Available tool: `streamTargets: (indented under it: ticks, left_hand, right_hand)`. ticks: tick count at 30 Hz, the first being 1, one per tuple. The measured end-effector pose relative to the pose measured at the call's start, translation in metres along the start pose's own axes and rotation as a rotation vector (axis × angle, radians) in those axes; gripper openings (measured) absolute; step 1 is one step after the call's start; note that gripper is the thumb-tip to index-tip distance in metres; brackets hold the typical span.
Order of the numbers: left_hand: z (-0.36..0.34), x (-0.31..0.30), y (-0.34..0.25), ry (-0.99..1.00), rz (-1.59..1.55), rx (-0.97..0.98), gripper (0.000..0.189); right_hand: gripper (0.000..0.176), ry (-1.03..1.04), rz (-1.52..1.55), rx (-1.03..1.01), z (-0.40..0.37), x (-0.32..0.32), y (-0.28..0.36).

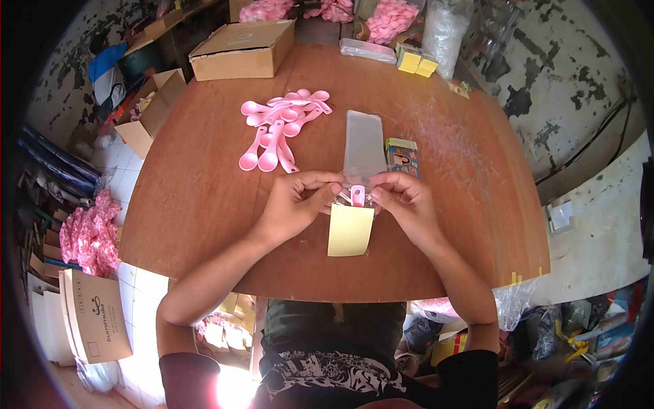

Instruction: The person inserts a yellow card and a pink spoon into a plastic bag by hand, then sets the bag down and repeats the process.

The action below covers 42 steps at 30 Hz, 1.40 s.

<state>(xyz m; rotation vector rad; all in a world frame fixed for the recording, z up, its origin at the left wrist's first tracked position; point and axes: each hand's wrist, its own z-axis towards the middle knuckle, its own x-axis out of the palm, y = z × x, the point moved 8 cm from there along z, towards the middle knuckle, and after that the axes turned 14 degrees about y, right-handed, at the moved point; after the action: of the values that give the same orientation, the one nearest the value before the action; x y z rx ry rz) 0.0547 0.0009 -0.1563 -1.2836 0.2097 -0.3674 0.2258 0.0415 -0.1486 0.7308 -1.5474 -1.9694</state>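
My left hand point(300, 204) and my right hand point(407, 204) are both closed, pinching the two sides of the open end of a small clear plastic bag point(346, 198). Inside it is a pale yellow card point(351, 232), and the handle of a pink spoon point(357, 195) shows above the card's upper edge. The rest of that spoon is hidden. Just beyond my fingers lies a stack of clear plastic bags point(364, 136). Beside it, to the right, sits a small stack of printed cards point(403, 158). A loose pile of pink spoons point(289, 117) lies farther left.
A closed cardboard box point(242, 51) stands at the table's far left. Along the far edge are a clear flat case point(368, 50), yellow card bundles point(417, 60) and a plastic-wrapped roll point(446, 34). Thin plastic strips point(449, 146) are scattered over the table's right side.
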Motion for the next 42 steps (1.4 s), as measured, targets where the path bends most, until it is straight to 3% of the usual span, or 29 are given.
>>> streamTargets:
  ticks: [34, 37, 39, 42]
  left_hand:
    - [-0.003, -0.005, 0.002, 0.063, 0.031, 0.041, 0.015]
    - [-0.002, -0.005, 0.005, 0.033, -0.009, -0.022, 0.011]
    - [0.0, -0.004, -0.005, -0.002, 0.371, 0.007, 0.015]
    - [0.0, -0.004, 0.002, -0.001, 0.172, -0.123, 0.02]
  right_hand:
    - [0.014, 0.119, -0.018, -0.054, -0.001, -0.002, 0.001]
    - [0.011, 0.108, 0.012, -0.052, -0.001, -0.002, 0.0]
    - [0.01, 0.087, -0.022, -0.045, -0.002, 0.001, -0.003]
    - [0.016, 0.096, -0.083, -0.073, -0.001, 0.006, 0.0]
